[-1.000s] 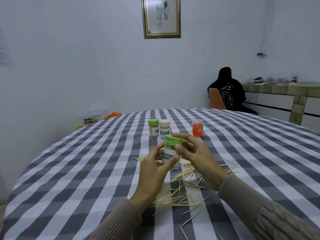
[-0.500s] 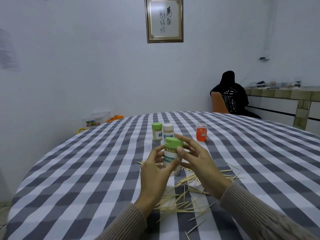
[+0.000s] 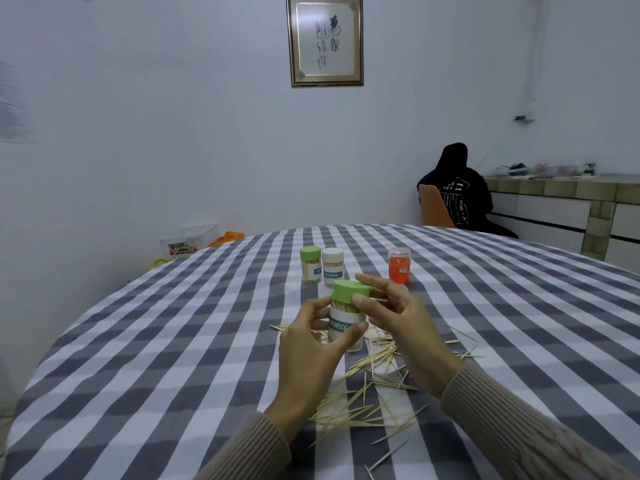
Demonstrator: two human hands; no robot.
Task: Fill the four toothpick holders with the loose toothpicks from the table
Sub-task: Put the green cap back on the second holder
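Checked tabletop [image 3: 173, 341]: 2 capped holders [image 3: 322, 265] mid-tabletop apparently filled, red holder [image 3: 399, 270] unclear, green-lidded holder [image 3: 346, 317] gripped by left hand [image 3: 308, 355], right hand [image 3: 398, 320] fingers pinching its lid, many loose toothpicks [image 3: 367, 386] left.

Matt woven grey-and-white checked cloth [image 3: 180, 341] under thin pale wooden toothpicks [image 3: 367, 362], beside a clear smooth plastic holder with matt green cap [image 3: 347, 317].

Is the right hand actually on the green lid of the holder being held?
Touching. The head view shows the right hand with thumb and fingers pinching the green plastic lid of the clear toothpick holder, which the left hand grips.
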